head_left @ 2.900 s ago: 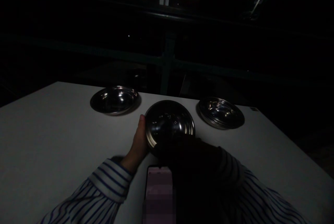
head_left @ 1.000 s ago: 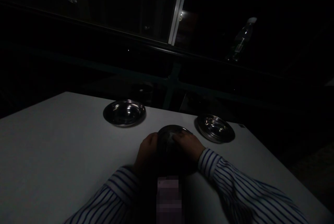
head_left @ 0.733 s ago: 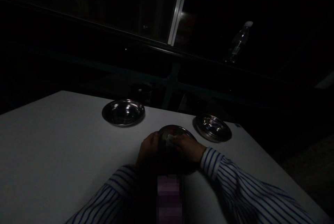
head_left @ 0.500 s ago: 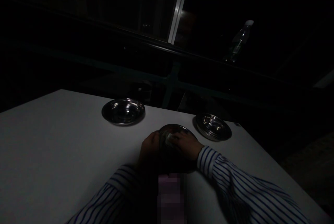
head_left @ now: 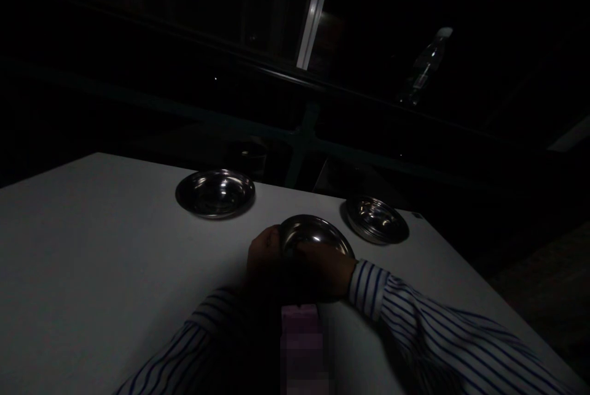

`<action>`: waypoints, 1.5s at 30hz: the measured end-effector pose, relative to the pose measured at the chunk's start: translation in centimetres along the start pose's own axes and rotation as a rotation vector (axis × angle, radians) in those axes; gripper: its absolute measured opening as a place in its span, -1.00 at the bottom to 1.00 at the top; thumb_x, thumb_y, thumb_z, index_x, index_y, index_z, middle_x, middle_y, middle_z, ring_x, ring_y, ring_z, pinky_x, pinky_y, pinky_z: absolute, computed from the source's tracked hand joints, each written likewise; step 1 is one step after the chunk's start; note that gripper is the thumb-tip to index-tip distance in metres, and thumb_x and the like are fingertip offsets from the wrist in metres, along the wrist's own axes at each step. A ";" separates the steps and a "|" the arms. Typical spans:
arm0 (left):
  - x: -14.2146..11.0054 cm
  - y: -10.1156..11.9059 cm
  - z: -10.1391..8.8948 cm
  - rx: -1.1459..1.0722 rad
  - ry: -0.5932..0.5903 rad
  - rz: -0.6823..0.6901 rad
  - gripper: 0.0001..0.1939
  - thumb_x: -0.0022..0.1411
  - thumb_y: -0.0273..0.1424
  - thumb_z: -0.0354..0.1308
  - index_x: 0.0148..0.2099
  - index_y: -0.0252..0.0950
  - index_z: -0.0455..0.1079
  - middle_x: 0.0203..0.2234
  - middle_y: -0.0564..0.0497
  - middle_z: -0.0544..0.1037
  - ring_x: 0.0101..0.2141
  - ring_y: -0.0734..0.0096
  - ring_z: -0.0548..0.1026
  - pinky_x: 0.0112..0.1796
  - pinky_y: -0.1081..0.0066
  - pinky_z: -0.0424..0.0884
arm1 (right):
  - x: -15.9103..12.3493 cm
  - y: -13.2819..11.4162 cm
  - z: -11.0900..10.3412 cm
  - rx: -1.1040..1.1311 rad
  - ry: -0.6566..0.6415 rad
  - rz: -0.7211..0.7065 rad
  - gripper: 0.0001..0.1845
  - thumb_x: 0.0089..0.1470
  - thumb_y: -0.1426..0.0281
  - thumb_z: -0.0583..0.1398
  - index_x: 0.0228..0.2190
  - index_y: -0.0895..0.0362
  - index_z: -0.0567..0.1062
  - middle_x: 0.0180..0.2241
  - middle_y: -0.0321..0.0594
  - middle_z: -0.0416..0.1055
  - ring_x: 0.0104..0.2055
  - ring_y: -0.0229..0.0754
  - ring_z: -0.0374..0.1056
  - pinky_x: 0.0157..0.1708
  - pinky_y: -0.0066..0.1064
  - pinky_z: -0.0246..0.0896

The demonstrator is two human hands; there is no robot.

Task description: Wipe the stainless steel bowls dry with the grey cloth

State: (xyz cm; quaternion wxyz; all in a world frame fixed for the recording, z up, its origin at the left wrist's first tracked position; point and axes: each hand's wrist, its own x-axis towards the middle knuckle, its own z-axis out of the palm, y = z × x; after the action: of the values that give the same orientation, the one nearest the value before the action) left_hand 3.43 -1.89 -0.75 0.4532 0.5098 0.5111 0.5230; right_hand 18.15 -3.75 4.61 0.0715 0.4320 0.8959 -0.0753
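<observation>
A shiny steel dish [head_left: 318, 227] with a rounded rim is held at the near middle of the white table. My left hand [head_left: 264, 254] is closed on its left rim. Inside the dish, my right hand [head_left: 328, 265] bends down from the right, pressing towards the near part of the bottom. Its fingers are deep in shadow; the small white cloth seen under them a moment before is now hidden behind the hand. Striped sleeves cover both arms.
A second steel dish [head_left: 215, 194] stands at the back left of the white table [head_left: 115, 247], and what looks like a stack of steel dishes [head_left: 377, 220] at the back right. Beyond the table, a clear bottle [head_left: 428, 66] stands near a window frame [head_left: 316, 11]. The surroundings are very dark.
My right hand has moved from the far part of the dish down to its near part, uncovering the shiny far side. My left hand keeps its hold. The view has shifted slightly.
</observation>
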 end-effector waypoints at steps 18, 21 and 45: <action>-0.4 0.6 -0.2 -0.014 -0.048 0.066 -0.66 0.14 -0.26 -0.08 -0.27 -0.27 0.49 -0.40 -0.07 0.60 -0.35 0.21 0.51 -0.30 0.33 0.39 | 1.0 0.6 0.3 -0.047 -0.051 0.001 -0.63 0.12 0.37 0.12 -0.01 0.17 0.37 -0.02 -0.11 0.35 0.00 -0.18 0.30 -0.03 -0.42 0.19; -0.5 1.1 -0.3 0.024 -0.026 0.083 -0.64 0.16 -0.28 -0.12 -0.32 -0.29 0.48 -0.44 -0.07 0.59 -0.38 0.23 0.51 -0.32 0.33 0.39 | 0.6 0.1 0.5 -0.049 -0.044 0.018 -0.60 0.19 0.36 0.04 0.05 0.16 0.30 0.02 -0.10 0.32 0.03 -0.16 0.28 -0.01 -0.37 0.18; 0.3 -0.2 0.0 -0.084 -0.015 0.030 -0.64 0.16 -0.26 -0.09 -0.27 -0.35 0.46 -0.40 -0.09 0.60 -0.35 0.27 0.51 -0.32 0.38 0.38 | 2.4 0.1 0.0 -0.134 -0.030 0.205 -0.65 0.16 0.39 0.02 -0.03 0.15 0.37 0.01 0.03 0.28 0.03 0.09 0.24 -0.07 -0.02 0.18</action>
State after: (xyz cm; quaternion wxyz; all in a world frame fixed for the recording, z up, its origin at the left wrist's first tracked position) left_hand 3.39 -1.54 -0.89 0.4703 0.5017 0.4775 0.5469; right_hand 16.80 -1.87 4.09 0.1211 0.5143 0.8489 -0.0138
